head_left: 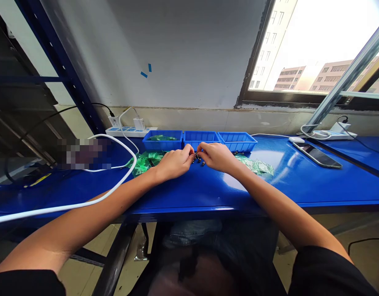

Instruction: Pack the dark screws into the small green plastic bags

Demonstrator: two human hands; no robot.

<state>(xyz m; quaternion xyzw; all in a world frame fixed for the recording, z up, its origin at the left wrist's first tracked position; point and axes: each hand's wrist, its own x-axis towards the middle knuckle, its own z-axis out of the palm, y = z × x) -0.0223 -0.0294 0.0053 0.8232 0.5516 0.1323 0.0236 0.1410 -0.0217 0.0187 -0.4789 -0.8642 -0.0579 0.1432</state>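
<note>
My left hand [176,163] and my right hand [216,156] meet over the blue table, fingertips pinched close together. Whatever sits in each pinch is too small to name. Small dark metallic parts [202,163] lie just below and between the fingertips. Left of my left hand is a pile of green packets [145,161], partly covered by that hand. Pale green clear packets [256,165] lie beyond my right wrist. Behind the hands stand a left blue bin [163,144] with green pieces in it, a middle blue bin [202,137] and a right blue bin [238,142].
A white cable [81,204] loops over the table's left side, across my left forearm. One power strip [128,132] stands at the back left, another [334,135] at the back right. A phone [317,155] lies on the right. The wall and window bound the back.
</note>
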